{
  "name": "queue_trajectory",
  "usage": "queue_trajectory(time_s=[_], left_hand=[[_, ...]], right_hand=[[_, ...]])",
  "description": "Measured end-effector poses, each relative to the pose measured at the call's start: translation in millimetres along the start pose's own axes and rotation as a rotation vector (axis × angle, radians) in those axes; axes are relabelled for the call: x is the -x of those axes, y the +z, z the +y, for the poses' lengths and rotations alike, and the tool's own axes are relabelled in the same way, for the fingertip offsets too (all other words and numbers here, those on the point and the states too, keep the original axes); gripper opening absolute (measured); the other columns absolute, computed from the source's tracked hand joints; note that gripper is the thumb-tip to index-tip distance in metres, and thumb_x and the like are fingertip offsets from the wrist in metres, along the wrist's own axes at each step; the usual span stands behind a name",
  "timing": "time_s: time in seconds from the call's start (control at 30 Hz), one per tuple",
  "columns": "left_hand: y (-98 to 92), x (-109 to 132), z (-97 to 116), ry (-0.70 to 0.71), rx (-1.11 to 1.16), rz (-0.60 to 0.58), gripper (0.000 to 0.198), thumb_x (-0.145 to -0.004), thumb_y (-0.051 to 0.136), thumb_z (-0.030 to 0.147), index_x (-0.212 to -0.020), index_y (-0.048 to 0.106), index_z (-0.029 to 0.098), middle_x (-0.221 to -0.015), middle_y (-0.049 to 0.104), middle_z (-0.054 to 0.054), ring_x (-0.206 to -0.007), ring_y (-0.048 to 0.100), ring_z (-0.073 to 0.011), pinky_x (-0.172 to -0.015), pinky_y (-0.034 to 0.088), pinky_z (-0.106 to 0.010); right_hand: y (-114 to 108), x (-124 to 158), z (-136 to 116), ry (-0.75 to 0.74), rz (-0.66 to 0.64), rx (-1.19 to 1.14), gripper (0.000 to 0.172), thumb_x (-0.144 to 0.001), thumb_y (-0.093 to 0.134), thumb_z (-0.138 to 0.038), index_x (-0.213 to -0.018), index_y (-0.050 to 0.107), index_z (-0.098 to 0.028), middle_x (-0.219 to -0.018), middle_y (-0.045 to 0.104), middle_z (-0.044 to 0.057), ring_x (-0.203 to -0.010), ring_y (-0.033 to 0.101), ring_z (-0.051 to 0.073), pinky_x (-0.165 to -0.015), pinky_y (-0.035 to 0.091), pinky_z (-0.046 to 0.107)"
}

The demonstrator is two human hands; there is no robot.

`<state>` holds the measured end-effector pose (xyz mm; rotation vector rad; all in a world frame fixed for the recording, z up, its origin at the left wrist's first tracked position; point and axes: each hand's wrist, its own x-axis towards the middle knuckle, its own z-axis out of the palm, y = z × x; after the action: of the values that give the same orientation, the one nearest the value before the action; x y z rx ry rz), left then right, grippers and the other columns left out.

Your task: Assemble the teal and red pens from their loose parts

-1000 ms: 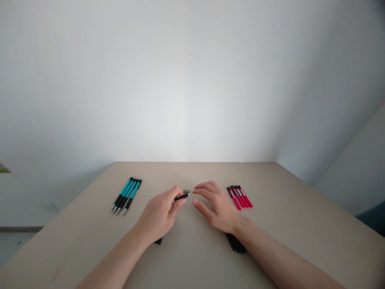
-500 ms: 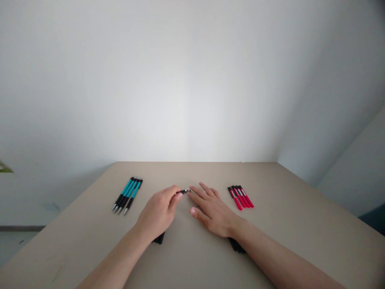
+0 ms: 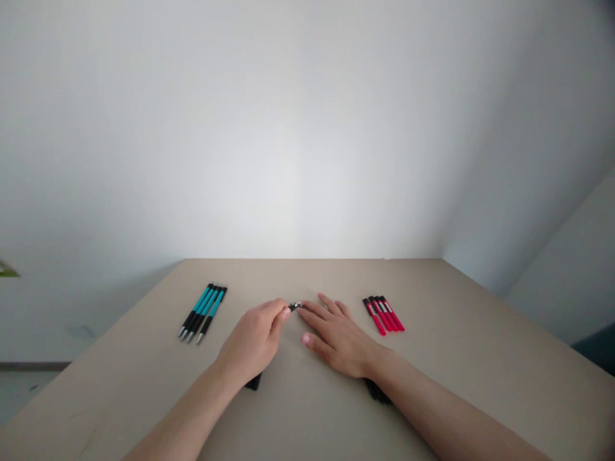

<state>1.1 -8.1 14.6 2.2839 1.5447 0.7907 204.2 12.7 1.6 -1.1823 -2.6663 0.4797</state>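
My left hand (image 3: 252, 342) is closed round a black pen part (image 3: 293, 307); only its silver-tipped end shows past my fingers, and a dark end (image 3: 253, 382) pokes out under my wrist. My right hand (image 3: 339, 336) lies low over the table with fingers stretched out, its fingertips touching that silver tip. Several teal and black pens (image 3: 203, 312) lie in a row to the left. Several red pens (image 3: 384, 314) lie in a row to the right. The beige table (image 3: 307, 410) carries it all.
A dark object (image 3: 376, 390) lies under my right forearm, mostly hidden. A white wall rises behind the table's far edge. The table's right edge drops off toward a grey surface.
My right hand has flattened and moved left, so its fingertips now meet the pen tip. My left hand has lowered slightly, with less of the pen showing.
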Motion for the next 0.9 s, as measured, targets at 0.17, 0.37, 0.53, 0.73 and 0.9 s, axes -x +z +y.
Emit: queue_trajectory(time_s=[0.17,0.37,0.53,0.73,0.9], left_hand=[[0.6,1.0,0.8,-0.011,-0.002,-0.004,0.030,-0.097,0.029,0.032,-0.078,0.049,0.021,-0.074,0.059,-0.002,-0.070,0.055,-0.0176,-0.065,0.036,-0.026],[0.4,-1.4,-0.4,-0.031,0.002,-0.002,0.030,-0.097,0.029,0.032,-0.082,0.051,0.021,-0.076,0.060,-0.002,-0.071,0.056,-0.0180,-0.066,0.037,-0.026],[0.0,-0.9,-1.4,-0.040,-0.008,-0.010,0.029,-0.097,0.029,0.032,-0.081,0.051,0.021,-0.075,0.060,-0.002,-0.071,0.056,-0.0179,-0.065,0.036,-0.026],[-1.6,-0.1,-0.8,-0.051,-0.032,-0.028,0.028,-0.096,0.030,0.031,-0.081,0.050,0.021,-0.074,0.060,-0.002,-0.070,0.056,-0.0181,-0.064,0.035,-0.026],[-0.6,0.0,-2.0,-0.035,-0.034,-0.067,0.024,-0.095,0.033,0.029,-0.083,0.053,0.021,-0.079,0.063,-0.002,-0.073,0.057,-0.0182,-0.066,0.037,-0.026]], right_hand=[[0.5,0.2,0.8,0.008,-0.003,-0.001,0.060,-0.095,0.024,-0.057,-0.145,0.031,-0.024,-0.151,0.031,0.006,-0.139,0.014,0.040,-0.107,0.015,0.063],[2.2,-0.4,2.1,0.011,-0.004,-0.009,0.062,-0.094,0.028,-0.057,-0.146,0.030,-0.022,-0.151,0.031,0.008,-0.139,0.015,0.039,-0.108,0.015,0.064],[-0.9,0.4,-0.5,0.004,0.044,0.002,0.060,-0.093,0.040,-0.052,-0.143,0.035,-0.020,-0.147,0.038,0.010,-0.138,0.021,0.038,-0.107,0.019,0.062],[1.0,0.6,2.0,-0.065,0.200,0.018,0.052,-0.087,0.055,-0.035,-0.136,0.045,-0.020,-0.137,0.050,0.009,-0.132,0.035,0.033,-0.108,0.025,0.054],[3.1,-0.8,4.0,-0.136,0.357,-0.004,0.047,-0.085,0.056,-0.022,-0.132,0.049,-0.017,-0.130,0.057,0.010,-0.125,0.044,0.026,-0.106,0.033,0.045]])
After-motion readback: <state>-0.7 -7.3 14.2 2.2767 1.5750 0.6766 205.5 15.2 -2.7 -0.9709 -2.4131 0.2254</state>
